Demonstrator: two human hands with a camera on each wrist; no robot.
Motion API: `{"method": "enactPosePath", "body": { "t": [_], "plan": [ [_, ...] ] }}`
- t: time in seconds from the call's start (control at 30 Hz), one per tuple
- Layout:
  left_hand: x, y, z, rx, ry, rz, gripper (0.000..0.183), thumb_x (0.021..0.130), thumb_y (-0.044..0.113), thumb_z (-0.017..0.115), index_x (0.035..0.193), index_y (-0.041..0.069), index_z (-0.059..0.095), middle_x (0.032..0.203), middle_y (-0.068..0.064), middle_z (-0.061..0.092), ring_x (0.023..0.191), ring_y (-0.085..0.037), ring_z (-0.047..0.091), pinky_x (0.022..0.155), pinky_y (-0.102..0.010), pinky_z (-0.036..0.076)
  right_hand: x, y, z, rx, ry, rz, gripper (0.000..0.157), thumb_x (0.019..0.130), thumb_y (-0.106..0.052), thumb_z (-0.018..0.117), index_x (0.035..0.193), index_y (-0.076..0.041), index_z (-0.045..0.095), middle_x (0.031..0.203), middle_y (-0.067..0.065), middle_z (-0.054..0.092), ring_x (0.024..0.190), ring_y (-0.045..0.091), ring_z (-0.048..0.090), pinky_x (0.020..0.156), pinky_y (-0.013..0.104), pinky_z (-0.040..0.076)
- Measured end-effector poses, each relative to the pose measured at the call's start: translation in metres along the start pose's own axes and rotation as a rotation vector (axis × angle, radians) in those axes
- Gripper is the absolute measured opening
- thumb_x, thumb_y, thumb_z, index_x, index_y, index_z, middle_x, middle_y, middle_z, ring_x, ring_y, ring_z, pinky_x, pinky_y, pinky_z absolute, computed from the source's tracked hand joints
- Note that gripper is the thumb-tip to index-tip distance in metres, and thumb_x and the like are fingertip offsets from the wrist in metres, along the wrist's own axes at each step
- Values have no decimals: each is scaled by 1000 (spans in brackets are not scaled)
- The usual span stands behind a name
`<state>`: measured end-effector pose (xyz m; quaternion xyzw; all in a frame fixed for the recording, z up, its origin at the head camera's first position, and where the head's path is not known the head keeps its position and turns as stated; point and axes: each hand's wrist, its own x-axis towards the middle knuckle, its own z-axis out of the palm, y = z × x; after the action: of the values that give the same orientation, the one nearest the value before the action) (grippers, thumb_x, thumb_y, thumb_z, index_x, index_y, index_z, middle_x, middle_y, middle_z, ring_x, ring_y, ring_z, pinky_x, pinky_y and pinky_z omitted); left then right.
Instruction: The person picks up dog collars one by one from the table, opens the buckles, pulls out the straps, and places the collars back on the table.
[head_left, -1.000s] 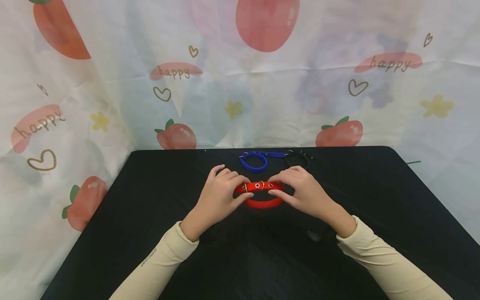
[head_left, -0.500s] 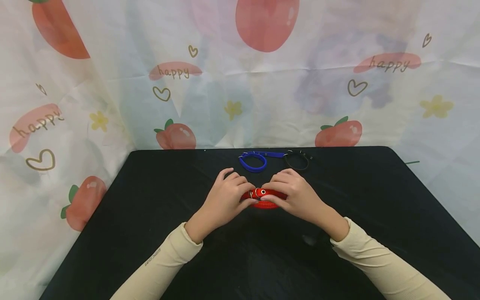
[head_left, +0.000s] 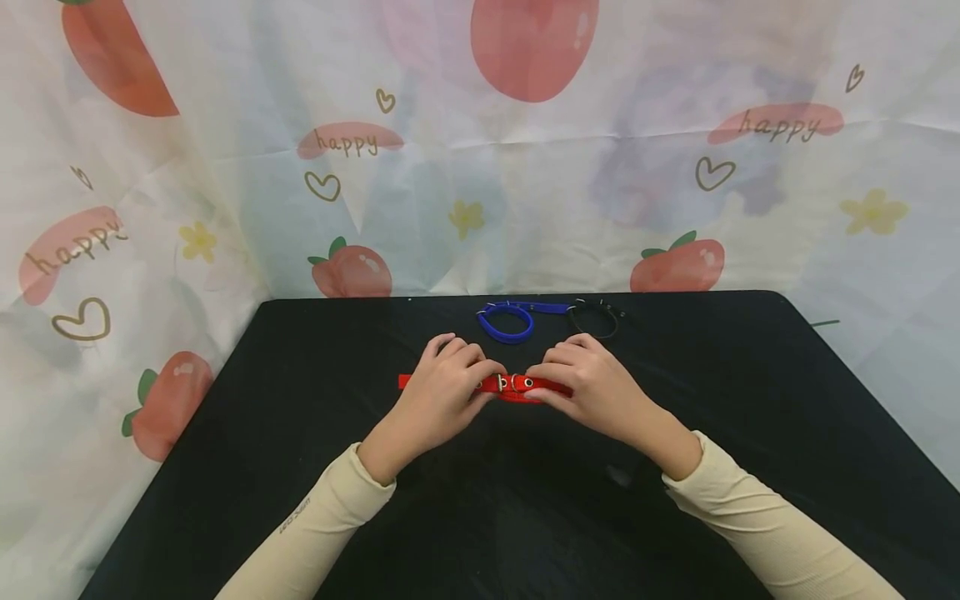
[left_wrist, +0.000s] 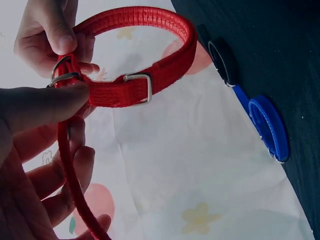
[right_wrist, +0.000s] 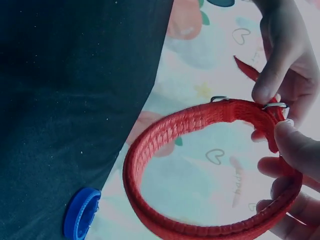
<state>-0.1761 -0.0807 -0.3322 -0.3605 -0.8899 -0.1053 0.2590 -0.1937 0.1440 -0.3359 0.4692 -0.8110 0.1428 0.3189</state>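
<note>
Red collar [head_left: 517, 398] was b/w both hands, approx mid of head view, held up over the blk table [head_left: 337, 358]. L hand [head_left: 444, 387]: thumb + index pinched the collar strap next to a metal ring [left_wrist: 65, 77]; other fingers bent, slightly apart, behind the strap. R hand [head_left: 596, 383]: thumb + fingers pinched the strap just beside L fingertips; remaining fingers curved near the loop, w/ small gaps b/w them. Hands close tog., tips nearly meeting at the hardware.

Collar was bent into a rounded loop; strap end [head_left: 403, 382] stuck out past the L hand, to its left. Rectangular metal frame [left_wrist: 149, 89] sat on the band, a bit apart from the ring. Eyelet [head_left: 528, 383] showed near R fingertips. Can't tell if strap was fully thru the buckle, fingers in the way.

Blue collar [head_left: 507, 337] lay near far edge of tbl, beyond the hands, its strap running right to the blk collar [head_left: 597, 337]; couldn't tell which overlapped. Cream sleeves [head_left: 330, 517] on both arms. Bkgd: printed cloth [head_left: 420, 183] w/ fruit, hearts, "happy" txt.
</note>
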Motion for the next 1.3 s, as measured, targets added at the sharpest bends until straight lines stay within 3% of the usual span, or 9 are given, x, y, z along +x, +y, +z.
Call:
{"method": "enactPosePath", "body": {
  "t": [0.3,0.47,0.73,0.9,1.07,1.17,1.3],
  "plan": [
    [0,2,5,48,2,24,17,81,11,70,97,15,69,86,1,66,83,-16,58,99,-46,41,0,-1,4,60,12,18,25,64,-17,85,85,-8,72,69,0,63,69,14,57,75,35,48],
    [0,3,4,11,24,30,18,79,9,69,96,13,69,88,1,69,83,-16,59,100,-46,41,-1,0,4,89,31,37,23,68,-17,82,86,-8,72,72,1,65,70,14,58,75,37,48],
    [1,7,0,-31,24,-3,23,76,29,77,92,16,67,77,5,66,76,-12,55,98,-44,42,1,-3,3,30,54,9,26,63,-19,86,82,-9,71,70,1,65,69,16,59,78,39,48],
    [3,7,1,9,19,-18,15,77,23,75,89,16,69,74,6,66,73,-11,54,98,-44,42,1,-4,3,14,42,4,25,62,-20,86,81,-10,71,69,-1,65,67,15,58,79,39,48],
    [2,4,-1,41,27,-24,16,74,24,79,87,17,72,74,6,68,73,-11,55,98,-45,42,-5,3,1,54,29,47,22,74,-30,79,83,-11,73,71,-1,68,68,14,60,80,40,47],
    [2,2,-3,40,48,-23,20,71,25,81,86,16,73,74,5,69,73,-12,55,99,-46,42,-9,8,1,103,46,85,28,80,-38,72,85,-11,74,74,0,70,70,13,61,80,40,46],
    [4,2,-4,26,70,-16,21,70,25,82,86,14,73,73,4,68,74,-12,54,99,-46,41,-10,9,2,138,51,97,27,77,-34,76,88,-10,73,77,0,71,71,13,62,81,41,46]
  ]
}}
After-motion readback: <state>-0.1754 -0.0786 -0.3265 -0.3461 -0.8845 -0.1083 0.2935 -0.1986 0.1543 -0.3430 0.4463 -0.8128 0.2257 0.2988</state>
